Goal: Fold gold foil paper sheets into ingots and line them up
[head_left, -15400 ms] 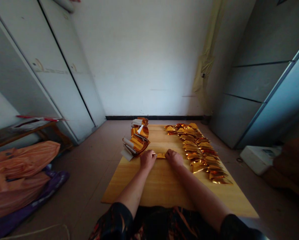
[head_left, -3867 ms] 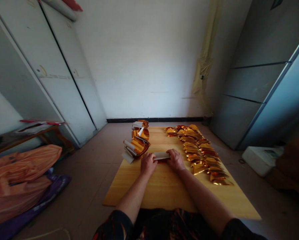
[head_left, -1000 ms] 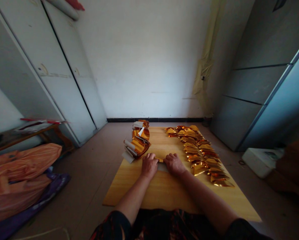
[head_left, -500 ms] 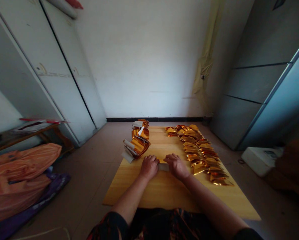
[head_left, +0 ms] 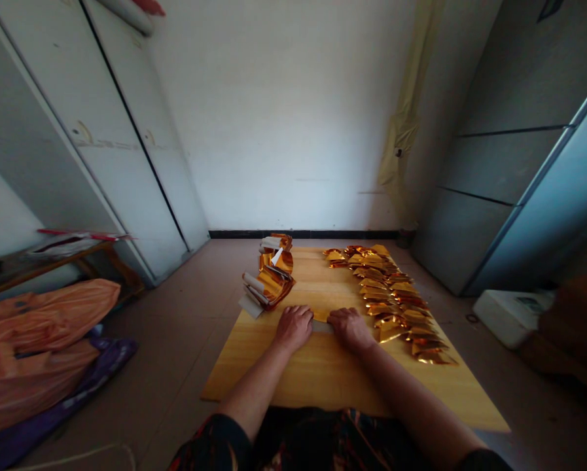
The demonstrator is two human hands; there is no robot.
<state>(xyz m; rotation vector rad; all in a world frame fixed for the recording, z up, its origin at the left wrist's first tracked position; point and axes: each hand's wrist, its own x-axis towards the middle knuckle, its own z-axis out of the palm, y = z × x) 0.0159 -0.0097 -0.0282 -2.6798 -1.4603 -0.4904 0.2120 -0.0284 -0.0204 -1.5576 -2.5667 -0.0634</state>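
A small sheet of gold foil paper [head_left: 321,317], with a pale strip along its near side, lies between my hands on the wooden board [head_left: 322,373]. My left hand [head_left: 294,327] is closed on the sheet's left end, fingers curled. At the right end my right hand [head_left: 352,329] grips the same sheet, its fingers bent together. Both hands cover the ends of the paper. To the left, loose stacks of gold foil sheets [head_left: 269,286] with pale backs sit curled at the board's edge. Rows of folded gold paper pieces [head_left: 391,294] run down the right side.
A grey cabinet [head_left: 126,144] stands on the left and a refrigerator [head_left: 489,157] on the right. Orange plastic bags [head_left: 48,347] lie at the left. A white box [head_left: 499,317] rests on the floor beyond the board's right side.
My right hand has lowered slightly, its fingers curling in at the sheet's right end. My left hand stays at the left end, almost unmoved.
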